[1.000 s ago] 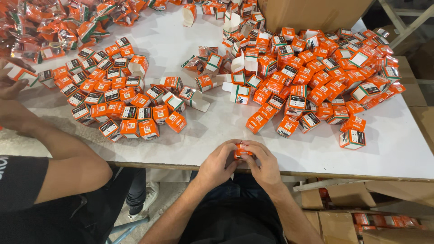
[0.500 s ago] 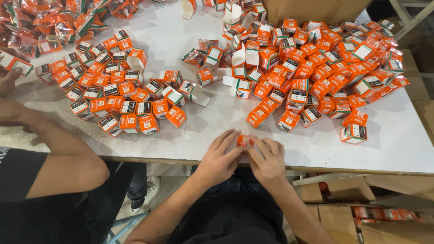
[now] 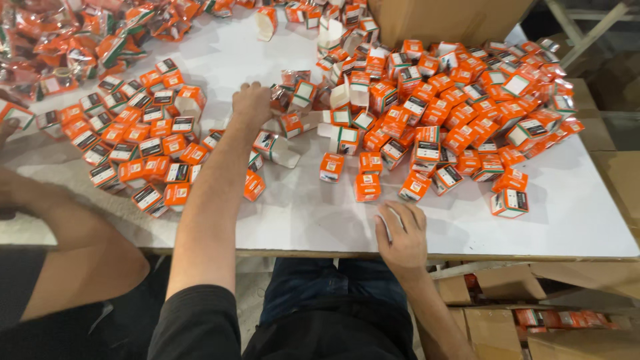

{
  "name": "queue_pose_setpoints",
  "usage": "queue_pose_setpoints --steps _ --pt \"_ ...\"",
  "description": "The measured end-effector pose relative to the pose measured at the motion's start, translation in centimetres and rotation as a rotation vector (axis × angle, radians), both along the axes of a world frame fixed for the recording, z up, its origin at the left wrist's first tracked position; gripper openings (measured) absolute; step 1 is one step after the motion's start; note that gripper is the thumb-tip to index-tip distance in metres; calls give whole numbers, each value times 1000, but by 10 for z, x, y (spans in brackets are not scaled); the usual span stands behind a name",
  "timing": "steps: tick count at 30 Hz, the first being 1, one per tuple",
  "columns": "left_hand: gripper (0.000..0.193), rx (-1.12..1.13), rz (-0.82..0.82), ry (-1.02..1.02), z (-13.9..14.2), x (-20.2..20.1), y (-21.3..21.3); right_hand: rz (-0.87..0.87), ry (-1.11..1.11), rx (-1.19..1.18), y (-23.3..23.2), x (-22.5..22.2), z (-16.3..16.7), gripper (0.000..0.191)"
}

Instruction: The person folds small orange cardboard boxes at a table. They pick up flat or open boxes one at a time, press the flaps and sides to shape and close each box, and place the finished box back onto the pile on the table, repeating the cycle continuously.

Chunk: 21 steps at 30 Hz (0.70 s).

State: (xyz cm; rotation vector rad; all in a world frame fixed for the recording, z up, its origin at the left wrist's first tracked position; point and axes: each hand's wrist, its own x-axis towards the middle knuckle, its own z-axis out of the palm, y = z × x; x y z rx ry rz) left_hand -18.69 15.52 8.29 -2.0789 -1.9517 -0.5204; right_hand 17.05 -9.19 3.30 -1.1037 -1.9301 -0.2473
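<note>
- Cartons, small orange-and-white cardboard cubes, some with flaps open, lie jumbled mid-counter at varied angles.
- Left hand reaches onto them, knuckles up; whether its grip is closed cannot be told.
- Right hand rests flat, fingers spread, on the white counter edge, empty.
- Another person's arm lies left.

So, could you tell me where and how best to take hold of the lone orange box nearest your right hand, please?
Probably pinch the small orange box across its left and right side faces, fingers coming down from above. It sits squarely on the white table with bare space on both sides, so nothing crowds those faces. The right hand rests on the table edge just below it; the left hand is away in the pile.
</note>
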Motion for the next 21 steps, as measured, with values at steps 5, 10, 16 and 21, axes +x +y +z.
queue_pose_setpoints --steps 5,10,16,21 --pt "12 245 -39 -54 9 8 7 57 63 0 4 8 -5 25" --pt "8 437 -465 -544 47 34 -69 155 255 2 -5 0 0 31" --pt "9 -143 -792 -1013 7 131 -231 288 74 94 -19 -52 31 95" --pt "14 -477 -822 -1520 -9 145 -254 427 355 -339 -20 -46 36 90"
